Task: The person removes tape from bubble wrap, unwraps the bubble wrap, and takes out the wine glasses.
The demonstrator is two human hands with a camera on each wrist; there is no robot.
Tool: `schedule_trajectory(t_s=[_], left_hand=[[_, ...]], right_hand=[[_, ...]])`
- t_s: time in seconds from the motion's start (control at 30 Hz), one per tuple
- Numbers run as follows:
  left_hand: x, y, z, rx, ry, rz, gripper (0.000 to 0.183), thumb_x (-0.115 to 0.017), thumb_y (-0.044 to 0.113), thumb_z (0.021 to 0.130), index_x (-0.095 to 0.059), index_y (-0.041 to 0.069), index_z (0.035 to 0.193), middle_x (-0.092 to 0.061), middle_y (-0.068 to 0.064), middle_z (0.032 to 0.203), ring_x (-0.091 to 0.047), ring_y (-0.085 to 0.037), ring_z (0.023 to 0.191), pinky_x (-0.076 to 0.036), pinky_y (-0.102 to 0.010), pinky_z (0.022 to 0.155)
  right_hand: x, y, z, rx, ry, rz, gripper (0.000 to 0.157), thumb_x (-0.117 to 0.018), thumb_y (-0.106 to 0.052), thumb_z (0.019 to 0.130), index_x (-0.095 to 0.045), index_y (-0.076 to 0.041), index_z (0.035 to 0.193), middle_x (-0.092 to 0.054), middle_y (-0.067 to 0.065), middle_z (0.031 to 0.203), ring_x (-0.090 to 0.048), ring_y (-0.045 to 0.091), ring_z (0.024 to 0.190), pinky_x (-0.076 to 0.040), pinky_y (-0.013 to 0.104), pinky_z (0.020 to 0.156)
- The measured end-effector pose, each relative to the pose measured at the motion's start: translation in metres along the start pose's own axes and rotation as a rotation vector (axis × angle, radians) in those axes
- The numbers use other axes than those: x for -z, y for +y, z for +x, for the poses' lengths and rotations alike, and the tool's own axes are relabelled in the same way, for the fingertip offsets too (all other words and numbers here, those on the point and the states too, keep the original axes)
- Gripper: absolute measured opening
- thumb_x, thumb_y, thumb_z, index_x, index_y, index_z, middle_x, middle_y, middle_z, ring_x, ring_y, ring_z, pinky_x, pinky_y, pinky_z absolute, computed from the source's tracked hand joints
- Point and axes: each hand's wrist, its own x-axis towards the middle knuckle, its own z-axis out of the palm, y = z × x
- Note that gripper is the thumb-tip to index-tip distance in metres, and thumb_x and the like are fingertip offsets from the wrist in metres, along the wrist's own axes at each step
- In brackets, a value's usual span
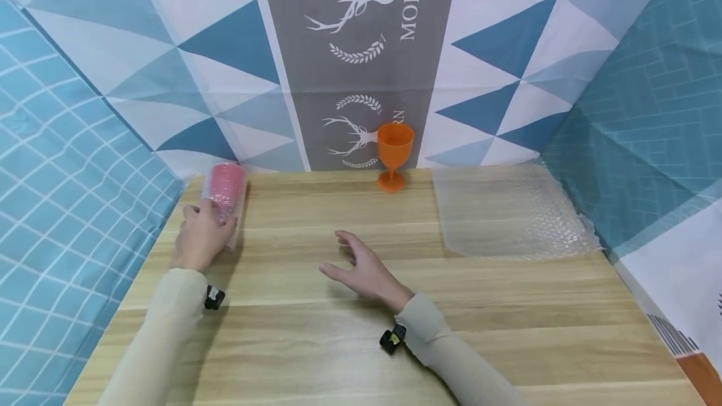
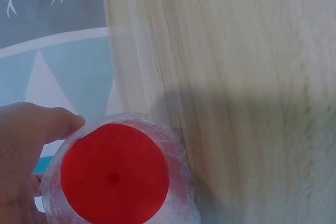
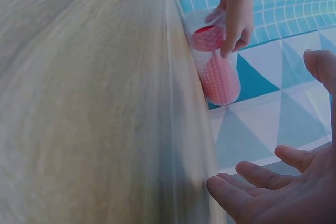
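Note:
A red goblet (image 1: 227,182) wrapped in bubble wrap lies on its side at the table's back left corner. My left hand (image 1: 200,237) grips the wrapping around its lower end, thumb on one side and fingers on the other. In the left wrist view the round red base (image 2: 114,174) faces the camera through the open end of the wrap. The cup and stem show through the plastic in the right wrist view. Over the middle of the table, my right hand (image 1: 369,271) hovers with fingers spread and holds nothing.
An orange goblet (image 1: 395,149) stands upright at the table's back edge. To its right a flat sheet of bubble wrap (image 1: 502,212) covers the back right of the wooden table (image 1: 316,343). Patterned cloth (image 1: 361,67) rises behind and at both sides.

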Motion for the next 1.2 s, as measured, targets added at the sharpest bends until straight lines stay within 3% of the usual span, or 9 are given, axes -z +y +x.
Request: schedule_trajectory(t_s=[0.53, 0.9, 1.2], left_hand=[[0.001, 0.016, -0.013, -0.004, -0.007, -0.030, 0.086, -0.064, 0.052, 0.096, -0.034, -0.012, 0.144, -0.037, -0.047, 0.133, -0.058, -0.058, 0.095, -0.056, -0.061, 0.067], [-0.003, 0.020, -0.026, -0.005, 0.003, -0.044, 0.088, -0.066, 0.053, 0.095, -0.034, -0.014, 0.143, -0.034, -0.050, 0.139, -0.057, -0.061, 0.101, -0.055, -0.068, 0.075], [-0.003, 0.026, -0.040, -0.040, -0.018, -0.067, 0.092, -0.061, 0.060, 0.096, -0.036, -0.015, 0.143, -0.041, -0.048, 0.132, -0.060, -0.056, 0.099, -0.057, -0.062, 0.071]], right_hand=[[0.000, 0.002, 0.004, -0.002, 0.006, -0.028, 0.091, -0.071, -0.059, 0.090, -0.031, -0.018, 0.162, -0.041, 0.010, 0.162, -0.045, 0.030, 0.146, -0.041, 0.044, 0.120], [0.000, 0.004, 0.003, 0.005, 0.003, -0.036, 0.090, -0.071, -0.058, 0.091, -0.033, -0.017, 0.161, -0.041, 0.010, 0.162, -0.047, 0.030, 0.145, -0.042, 0.044, 0.119], [0.001, 0.005, 0.002, 0.025, 0.000, -0.095, 0.090, -0.070, -0.059, 0.091, -0.033, -0.016, 0.161, -0.042, 0.007, 0.162, -0.049, 0.029, 0.144, -0.043, 0.042, 0.118]])
